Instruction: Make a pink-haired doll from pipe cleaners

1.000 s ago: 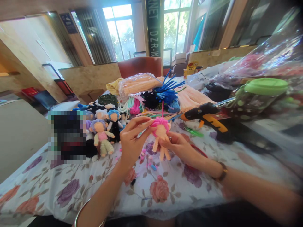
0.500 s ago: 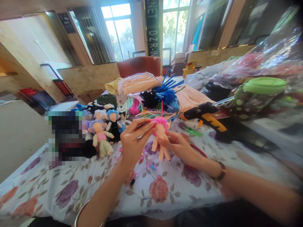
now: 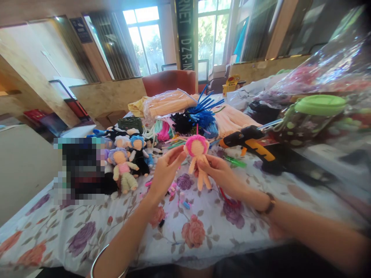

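Pink-haired doll (image 3: 198, 148) is held upright over the floral tablecloth (image 3: 116, 224), its peach body pinched between the thumb and fingers of the right hand (image 3: 218, 172). By the left side of its head, the fingertips of the left hand (image 3: 167, 170) are drawn close together; whether any hair is gripped cannot be told. Small pink and blue scraps (image 3: 186, 204) are scattered on the near side of the doll. To its left, clothed dolls (image 3: 123, 166) are grouped; to its right, a glue gun (image 3: 246, 139) is placed. Blue stems (image 3: 204, 112) are bunched behind it.
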Action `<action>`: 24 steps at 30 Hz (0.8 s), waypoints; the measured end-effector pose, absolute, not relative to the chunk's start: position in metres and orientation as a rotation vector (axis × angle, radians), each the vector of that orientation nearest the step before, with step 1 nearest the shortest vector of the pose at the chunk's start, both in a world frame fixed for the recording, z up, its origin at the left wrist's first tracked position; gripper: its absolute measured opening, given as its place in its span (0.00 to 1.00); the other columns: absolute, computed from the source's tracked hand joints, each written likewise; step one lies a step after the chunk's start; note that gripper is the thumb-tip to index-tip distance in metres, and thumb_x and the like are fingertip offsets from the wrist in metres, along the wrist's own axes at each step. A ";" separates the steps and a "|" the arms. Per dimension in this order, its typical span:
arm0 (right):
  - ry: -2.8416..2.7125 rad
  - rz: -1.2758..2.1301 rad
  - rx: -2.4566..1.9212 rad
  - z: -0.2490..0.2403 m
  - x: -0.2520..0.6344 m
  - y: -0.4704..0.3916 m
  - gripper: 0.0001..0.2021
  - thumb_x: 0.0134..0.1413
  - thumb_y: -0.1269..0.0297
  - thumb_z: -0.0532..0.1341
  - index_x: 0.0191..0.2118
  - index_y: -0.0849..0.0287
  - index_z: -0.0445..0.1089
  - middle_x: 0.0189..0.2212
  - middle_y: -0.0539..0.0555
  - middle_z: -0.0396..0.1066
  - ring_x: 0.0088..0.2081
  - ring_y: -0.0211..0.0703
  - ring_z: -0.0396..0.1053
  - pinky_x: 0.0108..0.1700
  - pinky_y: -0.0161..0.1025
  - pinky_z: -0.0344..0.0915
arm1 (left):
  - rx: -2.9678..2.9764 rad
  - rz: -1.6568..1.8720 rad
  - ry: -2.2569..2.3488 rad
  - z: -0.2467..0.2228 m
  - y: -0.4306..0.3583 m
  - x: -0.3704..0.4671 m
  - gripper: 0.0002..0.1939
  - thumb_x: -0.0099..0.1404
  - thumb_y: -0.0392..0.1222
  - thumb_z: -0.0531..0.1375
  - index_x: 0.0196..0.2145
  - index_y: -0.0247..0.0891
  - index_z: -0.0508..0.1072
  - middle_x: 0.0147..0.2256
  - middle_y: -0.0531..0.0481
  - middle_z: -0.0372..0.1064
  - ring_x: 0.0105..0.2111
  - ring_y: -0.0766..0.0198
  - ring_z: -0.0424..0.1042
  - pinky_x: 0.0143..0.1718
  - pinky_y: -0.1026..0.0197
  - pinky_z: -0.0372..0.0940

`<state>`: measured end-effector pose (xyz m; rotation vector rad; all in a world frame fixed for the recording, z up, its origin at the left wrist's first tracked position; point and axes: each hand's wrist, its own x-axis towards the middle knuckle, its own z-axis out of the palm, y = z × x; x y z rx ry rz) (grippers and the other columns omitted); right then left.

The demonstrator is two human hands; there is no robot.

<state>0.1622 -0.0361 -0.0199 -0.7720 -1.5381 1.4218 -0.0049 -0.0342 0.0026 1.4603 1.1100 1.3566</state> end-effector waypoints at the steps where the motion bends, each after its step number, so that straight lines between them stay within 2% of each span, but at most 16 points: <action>1: -1.541 1.409 -0.781 -0.020 0.163 -0.035 0.19 0.56 0.45 0.55 0.33 0.59 0.65 0.23 0.48 0.67 0.18 0.32 0.60 0.21 0.33 0.56 | 1.446 1.258 1.099 0.002 -0.034 -0.005 0.19 0.55 0.51 0.64 0.41 0.36 0.77 0.40 0.44 0.76 0.40 0.59 0.75 0.43 0.57 0.69; 4: -1.586 1.286 -0.823 -0.018 0.164 -0.033 0.20 0.57 0.43 0.53 0.33 0.58 0.64 0.20 0.47 0.64 0.19 0.33 0.59 0.20 0.32 0.54 | 1.419 1.092 1.052 -0.001 -0.035 -0.004 0.16 0.53 0.50 0.66 0.35 0.35 0.78 0.33 0.46 0.77 0.34 0.62 0.75 0.40 0.59 0.69; 9: -1.612 1.163 -0.852 -0.015 0.164 -0.032 0.20 0.58 0.43 0.51 0.32 0.56 0.63 0.21 0.47 0.64 0.22 0.35 0.60 0.23 0.33 0.57 | 1.288 1.124 0.967 -0.004 -0.036 0.000 0.15 0.51 0.46 0.68 0.34 0.35 0.75 0.35 0.48 0.75 0.33 0.64 0.75 0.40 0.59 0.70; 12: -1.582 1.174 -0.849 -0.013 0.163 -0.033 0.18 0.59 0.45 0.51 0.32 0.55 0.62 0.23 0.48 0.65 0.25 0.37 0.63 0.27 0.33 0.61 | 1.241 1.145 0.963 -0.002 -0.036 0.002 0.15 0.50 0.46 0.68 0.33 0.36 0.74 0.31 0.50 0.75 0.29 0.66 0.74 0.37 0.60 0.70; 16: -1.594 1.146 -0.868 -0.009 0.165 -0.033 0.17 0.60 0.47 0.51 0.35 0.55 0.65 0.29 0.51 0.69 0.34 0.40 0.67 0.37 0.35 0.65 | 1.246 1.236 0.993 0.000 -0.036 0.002 0.18 0.47 0.44 0.70 0.37 0.37 0.77 0.29 0.50 0.76 0.28 0.66 0.73 0.36 0.60 0.69; 20: -1.652 1.171 -0.854 -0.005 0.167 -0.032 0.16 0.60 0.49 0.53 0.41 0.55 0.69 0.39 0.51 0.71 0.43 0.43 0.68 0.48 0.40 0.63 | 1.215 1.305 1.016 -0.002 -0.033 -0.001 0.16 0.45 0.44 0.71 0.33 0.36 0.80 0.28 0.49 0.77 0.27 0.66 0.72 0.37 0.60 0.69; 22: -1.630 1.242 -0.854 -0.004 0.168 -0.033 0.18 0.60 0.49 0.52 0.42 0.56 0.71 0.42 0.53 0.72 0.46 0.44 0.67 0.50 0.42 0.63 | 1.179 1.349 1.034 -0.004 -0.031 -0.004 0.16 0.46 0.45 0.70 0.33 0.36 0.81 0.29 0.48 0.77 0.27 0.66 0.72 0.36 0.60 0.69; 24: -1.579 1.344 -0.871 -0.006 0.168 -0.033 0.21 0.60 0.48 0.51 0.39 0.58 0.73 0.42 0.55 0.72 0.45 0.44 0.68 0.49 0.43 0.63 | 1.156 1.420 1.073 -0.006 -0.029 -0.007 0.16 0.46 0.46 0.70 0.33 0.37 0.81 0.31 0.47 0.78 0.28 0.65 0.73 0.34 0.61 0.68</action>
